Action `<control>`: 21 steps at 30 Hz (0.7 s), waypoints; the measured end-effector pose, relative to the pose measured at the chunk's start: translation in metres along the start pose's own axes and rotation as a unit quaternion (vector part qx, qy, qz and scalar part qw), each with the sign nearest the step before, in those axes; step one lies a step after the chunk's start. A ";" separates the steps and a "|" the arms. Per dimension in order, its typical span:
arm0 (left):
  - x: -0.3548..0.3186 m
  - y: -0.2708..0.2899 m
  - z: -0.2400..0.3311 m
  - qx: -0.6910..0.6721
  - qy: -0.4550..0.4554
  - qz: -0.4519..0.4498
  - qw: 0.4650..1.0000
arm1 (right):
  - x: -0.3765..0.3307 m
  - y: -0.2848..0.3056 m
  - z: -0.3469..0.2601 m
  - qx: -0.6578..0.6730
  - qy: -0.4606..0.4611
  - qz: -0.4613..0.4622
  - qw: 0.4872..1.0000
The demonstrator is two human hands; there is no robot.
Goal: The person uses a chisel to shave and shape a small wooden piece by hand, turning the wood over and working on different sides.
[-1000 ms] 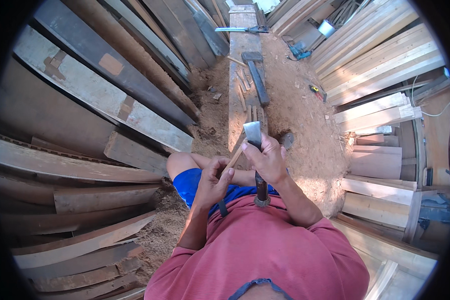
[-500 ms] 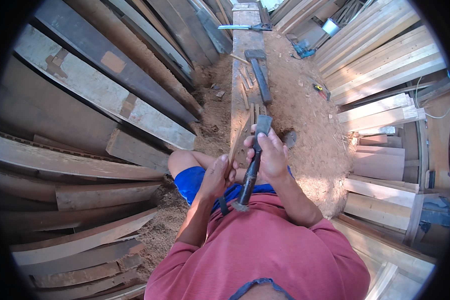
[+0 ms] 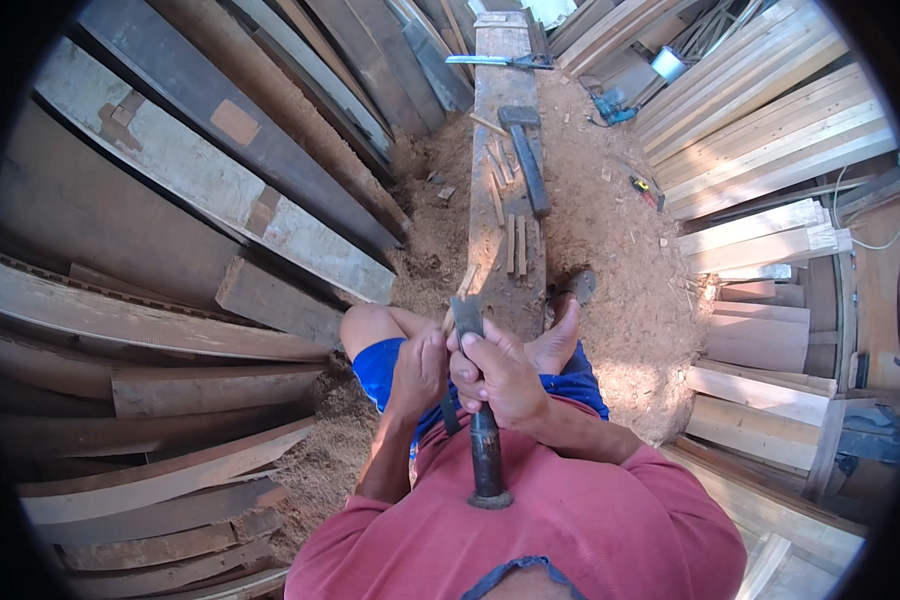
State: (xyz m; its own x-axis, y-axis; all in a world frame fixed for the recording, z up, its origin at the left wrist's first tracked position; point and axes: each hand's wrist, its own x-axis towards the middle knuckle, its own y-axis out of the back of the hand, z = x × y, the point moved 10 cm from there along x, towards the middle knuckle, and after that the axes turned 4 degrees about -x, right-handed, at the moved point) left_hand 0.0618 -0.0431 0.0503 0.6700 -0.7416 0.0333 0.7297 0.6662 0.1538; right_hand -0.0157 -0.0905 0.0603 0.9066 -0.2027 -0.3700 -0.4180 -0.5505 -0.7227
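Hatchet (image 3: 478, 400), steel head up over the lap, dark handle pointing back at the chest: head-heavy, rigid, sharp edge. Right hand (image 3: 500, 375) fisted high on the handle near the head, good for control. Left hand (image 3: 422, 368) closed round a thin light wood stick (image 3: 450, 318), which looks brittle. Beam (image 3: 505, 180) ahead with hammer (image 3: 525, 150).

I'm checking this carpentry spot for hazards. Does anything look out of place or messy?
Loose thin wood strips lie scattered askew on the long beam, beside a hammer left lying there. Sawdust and chips cover the ground. The right hand grips a hatchet close to the left hand.
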 end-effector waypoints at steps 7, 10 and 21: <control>-0.031 0.000 -0.006 0.023 0.020 -0.001 1.000 | -0.012 0.004 -0.002 -0.025 0.006 0.019 0.999; -0.029 -0.002 0.003 0.014 0.034 0.001 0.999 | -0.008 0.008 -0.002 -0.028 0.014 0.024 0.999; -0.035 -0.010 -0.007 -0.059 0.043 -0.037 0.997 | -0.012 0.007 -0.020 -0.075 0.078 0.031 0.994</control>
State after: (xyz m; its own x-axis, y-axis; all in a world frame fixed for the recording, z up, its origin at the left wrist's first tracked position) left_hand 0.0318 -0.0233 0.0412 0.6192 -0.7830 -0.0595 0.7852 0.6183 0.0344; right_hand -0.0284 -0.1079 0.0712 0.8826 -0.3558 -0.3073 -0.4699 -0.6450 -0.6027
